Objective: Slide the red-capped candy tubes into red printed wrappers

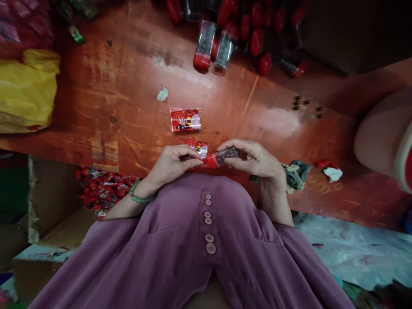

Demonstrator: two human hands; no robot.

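Clear boxy red-ended container (222,158), right hand (254,158) gripping, glossy red wrapper (185,119).

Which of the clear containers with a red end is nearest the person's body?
The container pinched in the right hand, dark balls inside; the other containers lie farther across the table.

The small clear plastic container with a red end (222,158) holds dark round pellets and lies slantwise between the right fingers (234,163), its red end toward the left. Above and left of the container lies a flat, glossy red rectangular wrapper with yellow and pale pink print (185,120). A similar red printed wrapper (201,148), partly covered, lies nearer the container's red end.
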